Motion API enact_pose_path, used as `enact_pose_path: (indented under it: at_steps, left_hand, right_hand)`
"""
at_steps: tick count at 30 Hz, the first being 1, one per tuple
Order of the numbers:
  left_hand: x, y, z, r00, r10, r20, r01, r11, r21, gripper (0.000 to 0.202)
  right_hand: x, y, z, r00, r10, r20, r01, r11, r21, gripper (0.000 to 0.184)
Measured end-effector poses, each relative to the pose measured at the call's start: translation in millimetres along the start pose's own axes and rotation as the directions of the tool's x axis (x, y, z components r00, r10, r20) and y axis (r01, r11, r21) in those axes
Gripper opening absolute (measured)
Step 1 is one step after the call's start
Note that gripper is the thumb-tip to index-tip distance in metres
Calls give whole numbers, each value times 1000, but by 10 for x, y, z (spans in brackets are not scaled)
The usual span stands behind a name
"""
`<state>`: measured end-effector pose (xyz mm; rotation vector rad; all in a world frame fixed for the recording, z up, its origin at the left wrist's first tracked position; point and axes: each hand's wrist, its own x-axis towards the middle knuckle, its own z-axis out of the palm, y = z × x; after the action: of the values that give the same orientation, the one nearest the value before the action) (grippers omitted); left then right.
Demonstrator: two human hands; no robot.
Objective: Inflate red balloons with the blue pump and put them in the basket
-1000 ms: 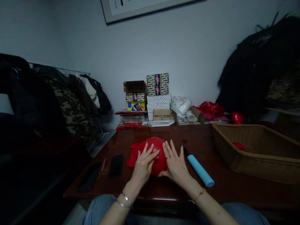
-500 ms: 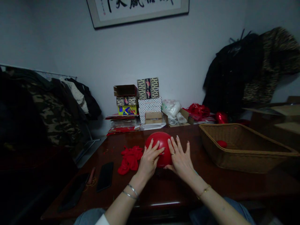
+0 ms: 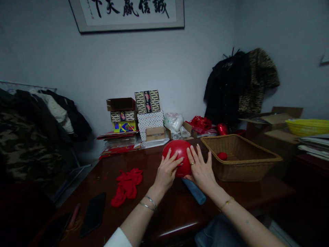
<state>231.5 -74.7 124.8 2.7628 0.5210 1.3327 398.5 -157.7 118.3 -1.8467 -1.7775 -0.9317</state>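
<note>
An inflated red balloon [image 3: 178, 151] is held up between both my hands above the dark wooden table [image 3: 164, 212]. My left hand [image 3: 167, 171] presses its left side with fingers spread over the surface. My right hand [image 3: 202, 169] cups its right side, fingers stretched upward. Beneath my hands lies a light blue hand pump [image 3: 195, 191]. A wicker basket [image 3: 240, 161] stands just to the right, with a small red object [image 3: 222, 156] inside it.
A heap of flat red balloons [image 3: 127, 185] lies left of my hands. Two dark phones [image 3: 94, 214] and a pink pen lie at the front left. Stacked boxes [image 3: 144, 115], plastic bags and red wrapping line the far edge. Clothes hang left and right.
My hands have carried the balloon up and to the right, towards the basket. The pile of flat balloons and the pump stay behind on the table. The camera has turned right.
</note>
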Motion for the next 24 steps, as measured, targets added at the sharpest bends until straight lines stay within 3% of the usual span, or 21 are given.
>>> enact_pose_path:
  at_steps: [24]
  left_hand:
    - [1151, 437, 926, 992, 128, -12, -128, 975, -183, 41]
  right_hand:
    - [-11, 1222, -91, 971, 228, -70, -237, 950, -201, 108]
